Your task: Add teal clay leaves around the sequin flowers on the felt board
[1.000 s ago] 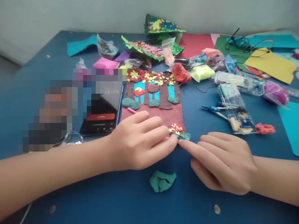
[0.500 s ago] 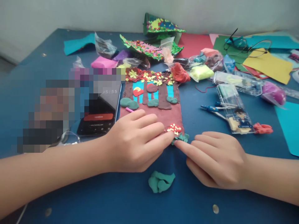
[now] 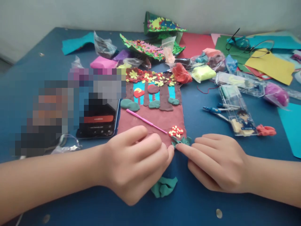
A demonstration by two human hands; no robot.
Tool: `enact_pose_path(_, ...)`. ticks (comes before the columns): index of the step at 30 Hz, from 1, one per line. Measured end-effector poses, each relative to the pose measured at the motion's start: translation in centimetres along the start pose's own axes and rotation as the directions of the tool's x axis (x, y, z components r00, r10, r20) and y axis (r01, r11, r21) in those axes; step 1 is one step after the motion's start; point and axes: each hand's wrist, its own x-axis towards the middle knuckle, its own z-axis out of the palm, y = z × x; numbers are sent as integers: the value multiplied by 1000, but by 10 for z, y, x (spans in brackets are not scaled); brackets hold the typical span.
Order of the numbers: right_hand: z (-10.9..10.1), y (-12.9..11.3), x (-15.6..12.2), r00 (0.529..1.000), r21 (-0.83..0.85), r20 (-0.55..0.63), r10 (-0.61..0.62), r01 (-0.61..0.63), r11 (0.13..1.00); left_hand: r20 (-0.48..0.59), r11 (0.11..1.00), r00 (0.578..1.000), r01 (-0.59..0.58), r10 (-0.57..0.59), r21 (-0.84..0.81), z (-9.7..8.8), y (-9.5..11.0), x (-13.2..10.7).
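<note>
A clay picture [image 3: 150, 117] lies flat, with brown trunks, blue gaps, red and yellow flowers along its top and a pinkish-brown lower part. At its lower right corner sit a red flower cluster with yellow dots [image 3: 176, 131] and ruffled green clay leaves [image 3: 184, 142]. My right hand [image 3: 218, 163] rests its outstretched index fingertip on these leaves, its other fingers loosely bent. Curled closed, my left hand [image 3: 138, 163] has its fingertips beside the same leaves; anything pinched there is hidden. A pink stick tool [image 3: 147, 121] lies across the picture. Below is a green clay lump [image 3: 164, 187], partly behind my left hand.
Left of the picture lies a phone [image 3: 98, 122], partly blurred out. Bagged clay [image 3: 203, 73], a decorated green piece [image 3: 150, 48] and coloured paper [image 3: 270, 66] line the back. To the right are a compass [image 3: 215, 111], a clear case [image 3: 237, 110] and glasses [image 3: 261, 48].
My left hand has shifted down and curled more, uncovering the pink stick tool and covering part of the green lump. My right index fingertip stays on the leaves.
</note>
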Motion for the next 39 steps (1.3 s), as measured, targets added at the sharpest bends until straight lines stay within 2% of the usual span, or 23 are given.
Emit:
enact_pose_path(3, 0, 0, -1, 1000, 4, 3, -15, 15, 1000, 41, 1000, 999, 25, -26, 14, -3, 3, 0)
enact_pose_path(9, 0, -1, -2, 1000, 1, 5, -12, 12, 1000, -63, 997, 998, -23, 27, 71, 6, -1, 2)
enact_pose_path(15, -3, -3, -1, 1000, 5, -15, -15, 15, 1000, -59, 994, 998, -13, 20, 104, 7, -3, 1)
enact_pose_path(19, -5, -5, 2, 992, 102, -33, -120, 123, 987, 13, 993, 999, 33, -34, 115, 0, 2, 3)
enact_pose_path(23, -6, -6, 7, 984, 154, 58, -166, 156, 976, 31, 991, 998, 46, -50, 127, -6, 4, 3)
enact_pose_path(26, -7, -5, 8, 981, 205, 79, -175, 156, 966, 23, 996, 998, 57, -58, 75, -9, 4, 1)
enact_pose_path(29, -6, -4, 8, 986, 219, 68, -155, 137, 966, 30, 991, 993, 119, -117, -57, -9, 10, 1)
enact_pose_path(33, -7, -3, 6, 977, 280, 138, -164, 120, 953, -65, 970, 979, 183, -196, -162, -6, 28, 5)
enact_pose_path(35, -7, -3, 5, 976, 296, 150, -160, 110, 949, -34, 967, 973, 222, -228, -123, -5, 36, 8)
enact_pose_path(36, -7, -4, 5, 978, 294, 145, -147, 99, 951, 56, 964, 970, 241, -236, -110, -5, 39, 9)
enact_pose_path(39, -6, -6, 5, 988, 267, 107, -112, 80, 960, 123, 963, 965, 245, -232, -112, -6, 41, 11)
